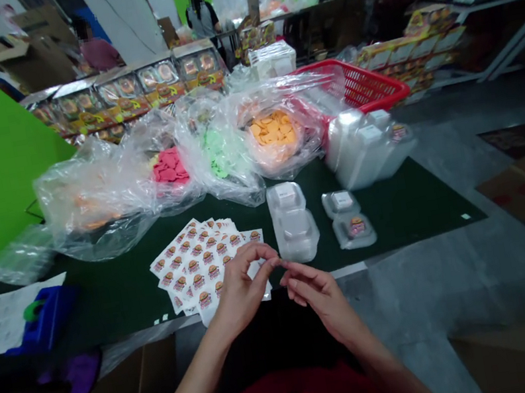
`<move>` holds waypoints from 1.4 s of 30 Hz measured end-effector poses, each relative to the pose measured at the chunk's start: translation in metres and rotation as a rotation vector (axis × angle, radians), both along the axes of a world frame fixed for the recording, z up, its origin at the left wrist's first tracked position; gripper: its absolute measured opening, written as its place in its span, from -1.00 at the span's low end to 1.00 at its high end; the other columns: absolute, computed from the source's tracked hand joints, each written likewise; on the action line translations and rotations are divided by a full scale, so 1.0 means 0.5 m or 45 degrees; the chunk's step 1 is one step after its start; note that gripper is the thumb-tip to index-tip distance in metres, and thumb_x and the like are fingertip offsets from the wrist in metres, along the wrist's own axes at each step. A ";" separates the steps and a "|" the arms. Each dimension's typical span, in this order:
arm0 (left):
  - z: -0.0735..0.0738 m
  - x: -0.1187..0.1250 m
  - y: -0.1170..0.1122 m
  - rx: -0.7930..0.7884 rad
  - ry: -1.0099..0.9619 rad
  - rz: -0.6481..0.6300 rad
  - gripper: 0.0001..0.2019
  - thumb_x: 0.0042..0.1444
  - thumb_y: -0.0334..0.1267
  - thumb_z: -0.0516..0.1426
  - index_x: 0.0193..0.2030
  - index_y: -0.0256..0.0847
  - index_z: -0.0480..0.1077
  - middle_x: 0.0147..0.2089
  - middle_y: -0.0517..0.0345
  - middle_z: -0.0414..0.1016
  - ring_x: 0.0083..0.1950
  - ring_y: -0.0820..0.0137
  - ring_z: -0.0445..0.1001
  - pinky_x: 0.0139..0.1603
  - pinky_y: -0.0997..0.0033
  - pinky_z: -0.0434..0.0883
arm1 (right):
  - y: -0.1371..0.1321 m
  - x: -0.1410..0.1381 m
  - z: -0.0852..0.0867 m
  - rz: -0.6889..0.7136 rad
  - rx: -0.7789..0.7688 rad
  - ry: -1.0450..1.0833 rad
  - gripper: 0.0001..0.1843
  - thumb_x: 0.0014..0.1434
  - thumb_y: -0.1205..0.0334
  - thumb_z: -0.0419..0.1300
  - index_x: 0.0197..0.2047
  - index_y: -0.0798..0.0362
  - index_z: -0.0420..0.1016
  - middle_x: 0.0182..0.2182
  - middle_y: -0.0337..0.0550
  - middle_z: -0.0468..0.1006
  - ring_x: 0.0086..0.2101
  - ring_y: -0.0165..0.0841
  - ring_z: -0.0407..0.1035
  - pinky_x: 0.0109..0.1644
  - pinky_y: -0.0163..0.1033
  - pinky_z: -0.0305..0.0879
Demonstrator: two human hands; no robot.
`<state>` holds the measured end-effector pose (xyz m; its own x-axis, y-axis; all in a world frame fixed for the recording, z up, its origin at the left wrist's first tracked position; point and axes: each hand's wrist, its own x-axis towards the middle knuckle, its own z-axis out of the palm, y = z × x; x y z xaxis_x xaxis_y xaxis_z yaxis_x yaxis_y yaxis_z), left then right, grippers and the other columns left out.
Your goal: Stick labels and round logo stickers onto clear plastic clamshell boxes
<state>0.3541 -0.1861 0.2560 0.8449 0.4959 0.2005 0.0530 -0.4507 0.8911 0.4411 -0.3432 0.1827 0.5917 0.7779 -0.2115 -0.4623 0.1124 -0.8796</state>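
My left hand (243, 287) and my right hand (319, 293) meet fingertip to fingertip over the table's front edge. Both are pinched closed; whatever lies between the fingertips is too small to make out. Under and beside my left hand, white sticker sheets (197, 261) printed with burger pictures are fanned out. Just beyond my fingers lies a stack of clear plastic clamshell boxes (295, 224) with a white label on the upper part. To its right is a single clear clamshell box (349, 235) with a burger sticker on its near half.
Plastic bags hold pink pieces (169, 166), green pieces (218, 153) and orange pieces (274, 131) at the back. More clamshells (368, 148) stand by a red basket (377, 100). A blue tape dispenser (44, 320) sits left. Packed boxes (119, 96) and several people are beyond.
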 end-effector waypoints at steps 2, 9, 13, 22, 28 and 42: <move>0.037 0.033 0.010 0.044 -0.081 0.026 -0.84 0.35 -0.21 0.23 -0.26 -0.18 0.55 -0.17 0.08 0.60 -0.11 0.32 0.54 -0.03 0.35 0.42 | -0.012 0.012 0.002 -0.043 0.002 0.070 -0.55 0.20 0.03 0.44 0.14 -0.10 0.69 -0.22 -0.14 0.63 -0.38 -0.42 0.29 -0.37 -0.30 0.11; 0.078 0.168 0.067 -0.062 0.068 -0.178 -0.73 0.27 -0.06 0.27 -0.25 -0.26 0.58 -0.34 0.14 0.58 -0.32 0.40 0.47 -0.23 0.43 0.38 | -0.051 0.044 -0.015 -0.151 -0.020 0.075 -0.66 0.17 -0.01 0.46 -0.04 -0.06 0.76 -0.28 -0.13 0.63 -0.39 -0.41 0.30 -0.37 -0.28 0.12; 0.052 0.205 0.085 -0.125 0.152 -0.274 -0.66 0.20 0.02 0.30 -0.30 -0.28 0.57 -0.39 0.16 0.56 -0.38 0.43 0.43 -0.31 0.46 0.33 | -0.060 0.050 -0.023 -0.158 -0.023 0.077 -0.67 0.18 -0.02 0.46 -0.05 -0.05 0.76 -0.29 -0.14 0.63 -0.39 -0.41 0.30 -0.36 -0.28 0.12; 0.034 0.214 0.082 -0.169 0.207 -0.241 -0.68 0.15 0.02 0.29 -0.31 -0.24 0.58 -0.37 0.13 0.59 -0.35 0.38 0.46 -0.29 0.43 0.35 | -0.057 0.065 0.003 -0.156 -0.019 0.003 -0.70 0.23 0.00 0.41 -0.05 -0.03 0.74 -0.28 -0.14 0.63 -0.39 -0.39 0.30 -0.34 -0.27 0.16; 0.014 0.221 0.079 -0.137 0.222 -0.226 -0.73 0.17 -0.05 0.26 -0.31 -0.24 0.58 -0.36 0.12 0.61 -0.35 0.38 0.48 -0.26 0.40 0.36 | -0.040 0.086 0.049 -0.367 -0.082 -0.553 -0.74 0.39 0.10 0.24 0.06 -0.10 0.68 -0.20 -0.14 0.57 -0.22 -0.28 0.40 -0.13 -0.17 0.34; -0.051 0.205 0.040 0.184 -0.103 0.277 -0.42 0.10 -0.29 0.38 0.26 -0.15 0.37 0.12 0.02 0.43 -0.24 0.41 0.43 -0.16 0.35 0.45 | 0.030 0.126 0.054 -0.473 -0.377 -1.602 -0.74 0.46 0.15 0.13 0.02 -0.07 0.65 -0.04 -0.01 0.41 -0.01 -0.10 0.31 0.10 0.06 0.35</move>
